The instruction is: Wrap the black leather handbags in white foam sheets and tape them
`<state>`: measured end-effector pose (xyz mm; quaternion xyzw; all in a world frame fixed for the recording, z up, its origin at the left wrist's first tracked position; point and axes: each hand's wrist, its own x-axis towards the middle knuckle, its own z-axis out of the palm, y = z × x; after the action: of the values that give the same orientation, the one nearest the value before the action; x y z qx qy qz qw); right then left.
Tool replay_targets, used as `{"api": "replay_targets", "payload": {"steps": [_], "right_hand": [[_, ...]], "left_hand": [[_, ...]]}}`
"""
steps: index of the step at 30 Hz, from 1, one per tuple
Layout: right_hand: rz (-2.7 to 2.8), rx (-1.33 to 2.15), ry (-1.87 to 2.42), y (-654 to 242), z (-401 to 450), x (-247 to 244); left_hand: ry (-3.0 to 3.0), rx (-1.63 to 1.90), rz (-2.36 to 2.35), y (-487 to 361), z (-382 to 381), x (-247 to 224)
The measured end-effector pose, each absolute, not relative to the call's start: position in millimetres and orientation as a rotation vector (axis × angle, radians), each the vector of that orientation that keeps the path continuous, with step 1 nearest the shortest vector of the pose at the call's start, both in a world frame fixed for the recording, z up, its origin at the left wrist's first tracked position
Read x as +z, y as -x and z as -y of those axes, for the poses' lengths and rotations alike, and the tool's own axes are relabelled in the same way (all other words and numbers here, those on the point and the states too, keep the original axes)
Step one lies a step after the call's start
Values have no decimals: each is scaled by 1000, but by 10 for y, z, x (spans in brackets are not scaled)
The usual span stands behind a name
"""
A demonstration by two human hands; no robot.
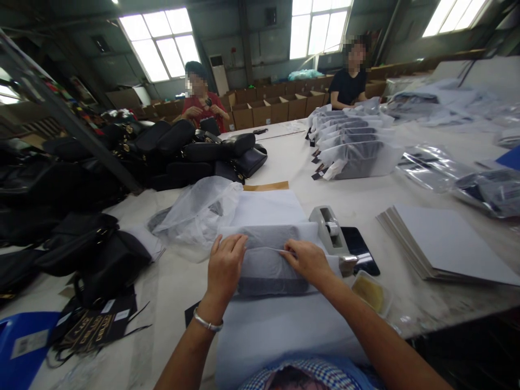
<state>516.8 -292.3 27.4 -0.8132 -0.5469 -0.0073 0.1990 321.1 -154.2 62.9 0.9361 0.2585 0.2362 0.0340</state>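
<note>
A dark item, apparently a bag, lies under translucent white tissue paper [271,268] in front of me. The paper's folded edge runs across the middle of the bundle. My left hand [225,265] rests along the bundle's left side, fingers stretched out on the paper. At the right, my right hand [307,261] is closed, pinching the edge of the tissue paper between thumb and fingers. A grey tape dispenser [328,226] stands just beyond my right hand, beside a black phone [361,250]. Crumpled clear plastic [199,214] lies beyond my left hand.
Black handbags [179,149] are piled at left, near black tags [101,325] and a blue bin [28,346]. Wrapped bags [359,154] stand in a row at the back right. Cardboard sheets [450,238] are stacked right. Two people work across the table [280,146].
</note>
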Motion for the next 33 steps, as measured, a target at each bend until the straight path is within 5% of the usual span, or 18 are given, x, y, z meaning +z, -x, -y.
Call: {"api": "replay_targets", "payload": {"steps": [6, 19, 27, 33], "right_hand": [[1551, -31, 2282, -5171, 2906, 280], [1147, -467, 2179, -5782, 3621, 289], [487, 126, 2045, -5998, 4088, -118], [405, 207, 1891, -5923, 3930, -36]], "left_hand": [[-2956, 608, -429, -3286, 2076, 365], [-3026, 319, -641, -3386, 2076, 176], [-3005, 319, -636, -3384, 2041, 123], [-3015, 357, -582, -3356, 1996, 50]]}}
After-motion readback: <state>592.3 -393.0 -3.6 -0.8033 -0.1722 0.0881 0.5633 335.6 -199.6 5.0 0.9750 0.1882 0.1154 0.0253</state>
